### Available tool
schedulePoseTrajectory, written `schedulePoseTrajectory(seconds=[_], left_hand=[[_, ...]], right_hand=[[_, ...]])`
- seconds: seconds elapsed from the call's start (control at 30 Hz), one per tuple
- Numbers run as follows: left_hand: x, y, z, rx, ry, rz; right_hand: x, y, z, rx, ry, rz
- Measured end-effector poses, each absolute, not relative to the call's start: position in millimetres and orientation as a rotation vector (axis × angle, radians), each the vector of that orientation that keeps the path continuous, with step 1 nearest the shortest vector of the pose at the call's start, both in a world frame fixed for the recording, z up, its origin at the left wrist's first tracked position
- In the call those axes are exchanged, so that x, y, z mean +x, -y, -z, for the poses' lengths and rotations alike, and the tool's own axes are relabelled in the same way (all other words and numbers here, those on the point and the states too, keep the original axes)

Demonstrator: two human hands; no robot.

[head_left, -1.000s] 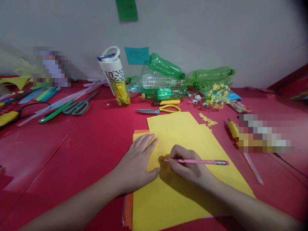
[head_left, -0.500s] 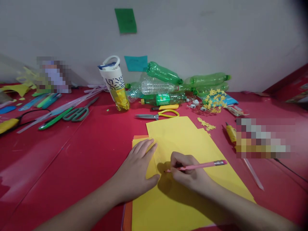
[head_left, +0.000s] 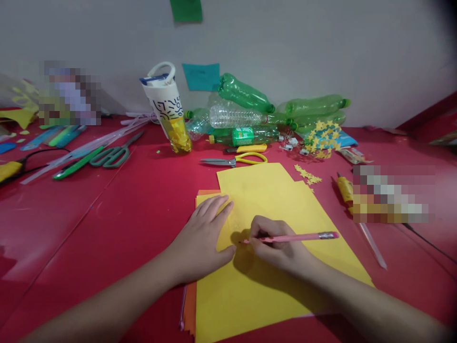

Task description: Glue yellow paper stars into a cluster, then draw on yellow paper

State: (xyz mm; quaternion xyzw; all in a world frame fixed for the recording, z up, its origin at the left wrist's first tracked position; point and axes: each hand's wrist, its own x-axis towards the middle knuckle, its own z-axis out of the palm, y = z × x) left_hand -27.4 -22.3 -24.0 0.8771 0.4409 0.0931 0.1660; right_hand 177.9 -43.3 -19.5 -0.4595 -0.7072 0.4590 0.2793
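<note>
Yellow paper sheets [head_left: 271, 195] lie overlapping in front of me, with orange paper [head_left: 191, 305] showing under their left edge. My left hand [head_left: 205, 240] rests flat on the left part of the yellow paper, fingers spread. A pink pencil [head_left: 303, 237] is pinched in my right hand [head_left: 276, 243], its tip at the paper just right of my left thumb. The pencil's eraser end points right. Any marks under the tip are too faint to make out.
Beyond the paper lie yellow-handled scissors [head_left: 233, 161], a yellow cutter [head_left: 252, 149], several plastic bottles [head_left: 246, 97] and yellow paper stars [head_left: 323, 138]. A tumbler [head_left: 166, 109] stands by the wall. Grey scissors [head_left: 112, 155] lie left; a glue gun [head_left: 344, 188] lies right.
The whole view has shifted, so things sit higher in the picture. My right hand and the pencil tip have moved slightly left on the paper; my left hand stays in place.
</note>
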Motion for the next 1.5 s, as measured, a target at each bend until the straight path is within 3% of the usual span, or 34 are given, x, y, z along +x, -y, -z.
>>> schedulePoseTrajectory(seconds=[1.5], left_hand=[[-26.7,21.4,23.8,2.519,-1.242,-0.256]], right_hand=[[177.4,47.2,24.6,-1.290,1.881,-1.048]])
